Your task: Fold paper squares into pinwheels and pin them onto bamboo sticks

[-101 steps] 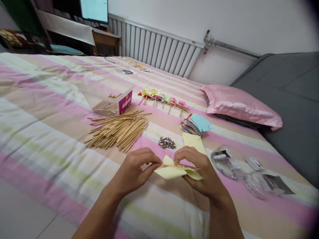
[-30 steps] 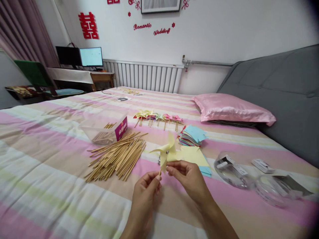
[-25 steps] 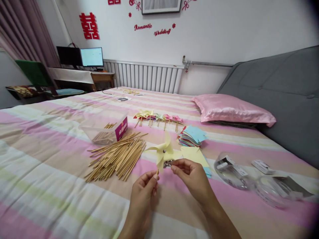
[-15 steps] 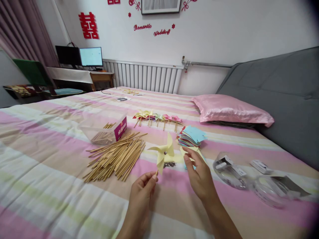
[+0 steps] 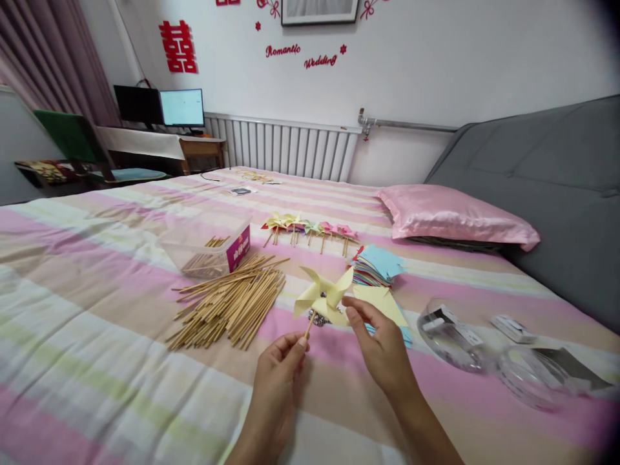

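My left hand (image 5: 281,368) pinches the thin wooden stick of a pale yellow paper pinwheel (image 5: 334,294) and holds it upright, leaning slightly. At the right edge of the blades is my right hand (image 5: 380,342), its thumb and forefinger a little apart. Whether the fingertips touch a blade I cannot tell. Small silvery fasteners (image 5: 318,318) lie on the bed, partly hidden behind the pinwheel. Yellow paper (image 5: 380,302) rests on blue pieces just beyond my right hand. To the left, many loose sticks (image 5: 232,303) are heaped.
A clear plastic box (image 5: 203,248) with sticks stands behind the heap. Finished pinwheels (image 5: 310,229) lie in a row farther back. Beside them are stacked coloured papers (image 5: 375,265). Clear plastic containers (image 5: 450,336) sit at right, and a pink pillow (image 5: 455,210) lies against the grey headboard (image 5: 542,155).
The pinwheel's blades have turned about their centre. My right hand has moved left and slightly down, closer to the blades. My left hand keeps its grip on the stick.
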`<action>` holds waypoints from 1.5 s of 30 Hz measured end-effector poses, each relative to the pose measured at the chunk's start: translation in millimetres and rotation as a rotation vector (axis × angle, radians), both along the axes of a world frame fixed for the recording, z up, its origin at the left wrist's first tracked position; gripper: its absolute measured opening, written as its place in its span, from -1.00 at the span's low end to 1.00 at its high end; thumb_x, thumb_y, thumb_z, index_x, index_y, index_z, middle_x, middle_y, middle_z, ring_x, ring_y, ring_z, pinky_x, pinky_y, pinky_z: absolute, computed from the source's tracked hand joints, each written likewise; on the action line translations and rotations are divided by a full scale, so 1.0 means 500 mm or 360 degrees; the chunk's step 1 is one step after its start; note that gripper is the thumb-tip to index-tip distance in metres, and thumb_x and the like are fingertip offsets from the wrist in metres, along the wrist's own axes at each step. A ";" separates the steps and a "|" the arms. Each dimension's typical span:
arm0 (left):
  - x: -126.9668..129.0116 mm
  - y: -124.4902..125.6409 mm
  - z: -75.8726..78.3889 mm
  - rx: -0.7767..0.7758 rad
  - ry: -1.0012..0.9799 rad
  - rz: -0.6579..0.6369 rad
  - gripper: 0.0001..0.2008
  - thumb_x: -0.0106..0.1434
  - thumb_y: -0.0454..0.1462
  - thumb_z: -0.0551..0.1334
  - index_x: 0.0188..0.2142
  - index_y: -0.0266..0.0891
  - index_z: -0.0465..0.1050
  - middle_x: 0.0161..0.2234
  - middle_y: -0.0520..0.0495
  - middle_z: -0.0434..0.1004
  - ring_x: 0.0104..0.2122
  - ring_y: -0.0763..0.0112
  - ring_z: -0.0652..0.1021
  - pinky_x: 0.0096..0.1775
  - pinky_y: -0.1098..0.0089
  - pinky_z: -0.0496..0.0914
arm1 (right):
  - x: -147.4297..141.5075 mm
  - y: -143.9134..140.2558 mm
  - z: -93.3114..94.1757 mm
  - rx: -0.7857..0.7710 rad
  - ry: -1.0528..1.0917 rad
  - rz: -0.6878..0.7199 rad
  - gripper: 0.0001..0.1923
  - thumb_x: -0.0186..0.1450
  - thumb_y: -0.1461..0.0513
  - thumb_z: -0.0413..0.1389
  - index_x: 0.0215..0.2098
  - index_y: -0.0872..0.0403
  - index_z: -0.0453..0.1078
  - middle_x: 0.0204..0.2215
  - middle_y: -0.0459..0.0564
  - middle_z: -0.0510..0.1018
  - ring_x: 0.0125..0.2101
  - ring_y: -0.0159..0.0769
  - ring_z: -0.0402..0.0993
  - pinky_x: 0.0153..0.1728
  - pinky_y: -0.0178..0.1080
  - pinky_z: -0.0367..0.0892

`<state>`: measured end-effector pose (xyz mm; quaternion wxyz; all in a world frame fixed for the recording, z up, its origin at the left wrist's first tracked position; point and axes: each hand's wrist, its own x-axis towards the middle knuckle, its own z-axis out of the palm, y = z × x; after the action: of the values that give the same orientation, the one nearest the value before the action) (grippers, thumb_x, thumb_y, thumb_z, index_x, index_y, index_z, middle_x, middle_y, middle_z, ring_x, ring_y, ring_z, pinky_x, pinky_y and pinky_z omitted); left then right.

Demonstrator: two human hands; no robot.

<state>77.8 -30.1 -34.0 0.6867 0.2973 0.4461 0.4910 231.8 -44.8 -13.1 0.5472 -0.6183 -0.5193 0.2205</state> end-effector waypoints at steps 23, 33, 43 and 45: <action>0.019 -0.019 -0.004 0.0070 0.0109 -0.0308 -0.75 -0.05 -0.20 0.40 -0.41 -0.34 0.51 -0.59 0.08 0.33 -0.60 0.65 0.22 -0.52 0.57 0.06 | -0.022 0.014 -0.010 0.0107 0.1280 -0.0029 -0.61 -0.08 0.12 0.37 -0.31 0.12 0.49 -0.41 -0.01 0.60 -0.28 -0.22 0.50 -0.25 -0.24 0.37; 0.020 -0.019 -0.011 0.0082 0.0107 -0.0302 -0.73 -0.07 -0.19 0.40 -0.42 -0.35 0.51 -0.63 0.10 0.27 -0.62 0.66 0.20 -0.53 0.57 0.03 | -0.010 0.012 -0.016 0.0027 0.1275 -0.0011 -0.64 -0.07 0.13 0.37 -0.35 0.14 0.50 -0.39 0.01 0.60 -0.30 -0.23 0.50 -0.30 -0.28 0.37; 0.013 -0.012 -0.006 0.0065 0.0086 -0.0291 -0.69 -0.11 -0.17 0.42 -0.43 -0.35 0.49 -0.62 0.10 0.31 -0.64 0.67 0.21 -0.56 0.58 0.05 | -0.027 0.008 0.011 0.0079 0.1195 0.0157 -0.55 -0.01 0.06 0.32 -0.20 0.10 0.46 -0.27 0.04 0.61 -0.19 -0.19 0.51 -0.10 -0.17 0.33; 0.010 -0.008 -0.003 0.0040 0.0087 -0.0219 -0.67 -0.15 -0.17 0.44 -0.43 -0.35 0.50 -0.61 0.10 0.33 -0.65 0.68 0.21 -0.57 0.58 0.05 | -0.031 0.007 0.014 0.0075 0.1166 0.0166 -0.53 0.01 0.02 0.30 -0.20 0.11 0.43 -0.24 0.07 0.60 -0.19 -0.17 0.51 -0.11 -0.16 0.33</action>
<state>82.9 -34.2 -35.5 0.7025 0.3492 0.4370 0.4400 216.3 -41.3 -6.1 0.6988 -0.4584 -0.3248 0.4428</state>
